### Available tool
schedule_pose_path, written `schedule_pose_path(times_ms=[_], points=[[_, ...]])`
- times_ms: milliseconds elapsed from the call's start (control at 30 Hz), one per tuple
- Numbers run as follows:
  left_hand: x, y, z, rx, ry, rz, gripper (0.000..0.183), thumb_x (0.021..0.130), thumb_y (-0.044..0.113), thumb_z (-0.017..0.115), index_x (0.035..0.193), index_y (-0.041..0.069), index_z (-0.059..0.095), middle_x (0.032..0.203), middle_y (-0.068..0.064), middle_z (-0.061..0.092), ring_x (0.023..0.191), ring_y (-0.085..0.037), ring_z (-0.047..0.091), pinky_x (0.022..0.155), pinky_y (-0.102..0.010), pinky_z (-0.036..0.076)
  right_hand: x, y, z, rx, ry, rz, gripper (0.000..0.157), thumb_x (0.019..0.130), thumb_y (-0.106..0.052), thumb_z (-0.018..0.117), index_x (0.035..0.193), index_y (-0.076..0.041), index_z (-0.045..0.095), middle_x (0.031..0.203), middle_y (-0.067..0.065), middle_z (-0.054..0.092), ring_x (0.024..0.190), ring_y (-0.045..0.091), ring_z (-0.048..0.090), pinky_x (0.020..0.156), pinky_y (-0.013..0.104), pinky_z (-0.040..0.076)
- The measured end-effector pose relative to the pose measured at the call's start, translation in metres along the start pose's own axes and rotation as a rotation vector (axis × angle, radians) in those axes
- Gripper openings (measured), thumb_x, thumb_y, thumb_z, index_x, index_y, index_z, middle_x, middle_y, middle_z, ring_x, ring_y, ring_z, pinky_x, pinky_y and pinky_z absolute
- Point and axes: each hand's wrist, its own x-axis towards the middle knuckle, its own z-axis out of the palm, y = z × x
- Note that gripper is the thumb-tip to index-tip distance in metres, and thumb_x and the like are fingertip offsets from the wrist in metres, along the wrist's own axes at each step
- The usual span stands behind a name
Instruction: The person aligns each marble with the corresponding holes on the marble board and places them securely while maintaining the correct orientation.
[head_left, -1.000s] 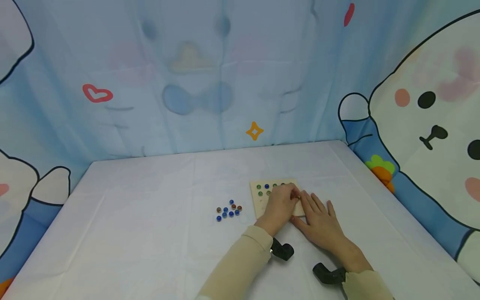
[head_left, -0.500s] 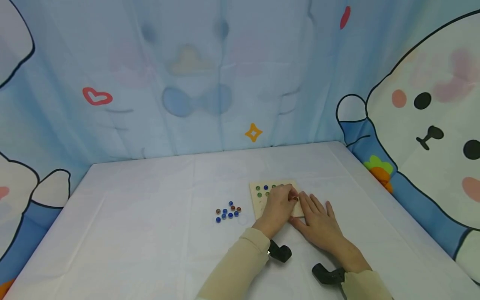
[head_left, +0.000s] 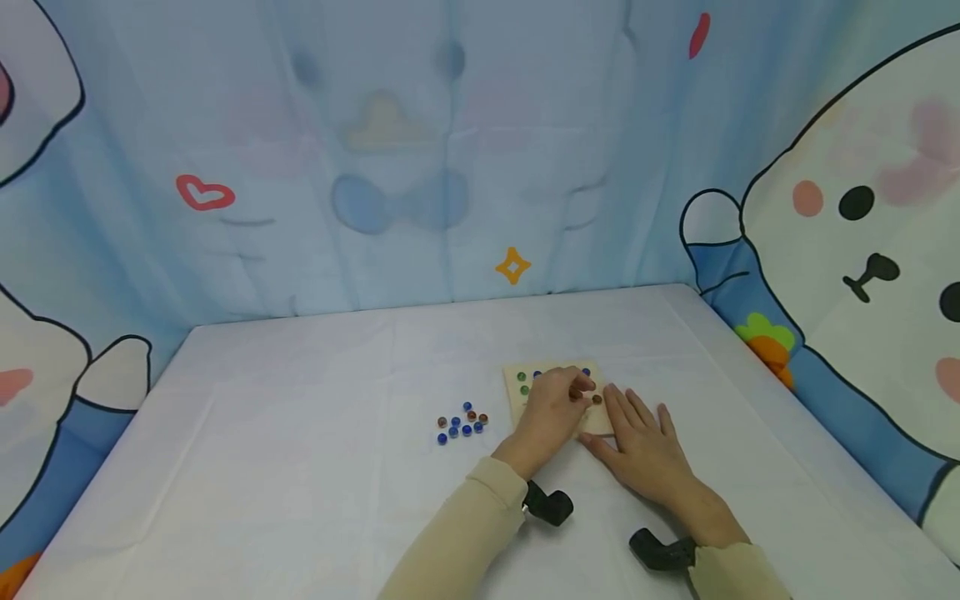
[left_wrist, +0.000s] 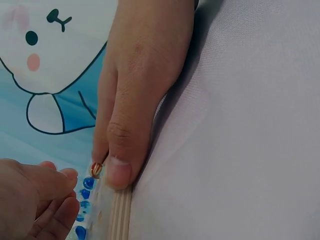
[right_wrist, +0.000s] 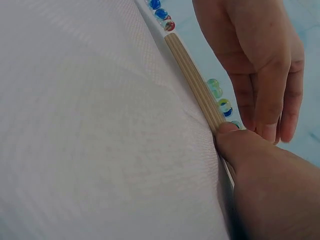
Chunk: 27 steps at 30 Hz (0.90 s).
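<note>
A light wooden board (head_left: 597, 424) lies on the table with rows of glass marbles on it, among them a green marble (head_left: 521, 377) and a brown marble (head_left: 597, 400). My left hand (head_left: 551, 408) hovers over the board beside that brown marble; its fingers are loosely bent and hold nothing. It covers the board's middle. At the right side, my right hand (head_left: 641, 446) rests against the board with straight fingers. Its thumb (right_wrist: 227, 129) presses the board's near edge (right_wrist: 195, 80) in the right wrist view. A red-striped marble (left_wrist: 96, 170) sits near the right thumb in the left wrist view.
Left of the board lies a loose group of blue marbles (head_left: 467, 431) and brown marbles (head_left: 483, 418) on the white-covered table (head_left: 300, 467). Black wrist mounts (head_left: 551, 506) hang below both wrists. A patterned blue curtain (head_left: 390, 250) stands behind the table.
My left hand has let go of the brown marble, which now sits on the board near the right fingers. The hand has drawn slightly left. My right hand stays in place.
</note>
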Motion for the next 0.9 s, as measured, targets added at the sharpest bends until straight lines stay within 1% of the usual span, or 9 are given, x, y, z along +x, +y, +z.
schedule_pose_path(times_ms=[267,467,633,767,900], points=[[-0.003,-0.001,-0.011,-0.015,-0.006,0.018,0.015,0.091,0.003,0.069,0.104,0.008,0.071,0.1,-0.006,0.072,0.09,-0.011,0.065,0.076,-0.01,0.049,0.0,0.001,0.0,-0.01,-0.017,0.007,0.094,0.096,-0.065,0.046,0.155,0.003,0.019,0.16,0.026,0.024,0.148,0.047,0.019,0.115,0.072,0.003],[-0.007,-0.003,-0.021,-0.028,-0.032,0.004,0.015,0.092,0.005,0.069,0.107,0.008,0.069,0.104,-0.006,0.071,0.093,-0.009,0.065,0.079,-0.012,0.05,0.001,0.001,0.0,-0.008,-0.016,0.006,0.095,0.095,-0.065,0.047,0.155,0.003,0.019,0.16,0.027,0.024,0.148,0.047,0.019,0.114,0.072,0.003],[-0.011,-0.006,-0.03,-0.056,-0.038,-0.009,0.016,0.092,0.004,0.068,0.108,0.007,0.069,0.105,-0.006,0.072,0.094,-0.01,0.066,0.08,-0.013,0.051,0.001,0.0,0.0,-0.012,-0.024,0.01,0.095,0.096,-0.065,0.046,0.155,0.004,0.019,0.16,0.027,0.024,0.148,0.047,0.019,0.115,0.072,0.003],[-0.013,-0.009,-0.035,-0.056,-0.05,-0.018,0.016,0.093,0.005,0.067,0.109,0.008,0.068,0.106,-0.005,0.071,0.096,-0.01,0.066,0.082,-0.013,0.052,0.002,0.0,0.0,-0.023,-0.023,0.013,0.094,0.096,-0.065,0.045,0.155,0.003,0.019,0.16,0.027,0.024,0.148,0.047,0.019,0.115,0.072,0.003],[-0.014,-0.013,-0.039,-0.047,-0.054,-0.015,0.016,0.093,0.005,0.067,0.108,0.009,0.068,0.105,-0.004,0.071,0.095,-0.009,0.065,0.082,-0.013,0.052,0.003,0.0,0.001,-0.026,-0.021,0.014,0.094,0.096,-0.065,0.045,0.155,0.004,0.019,0.16,0.027,0.024,0.147,0.048,0.019,0.115,0.072,0.004]])
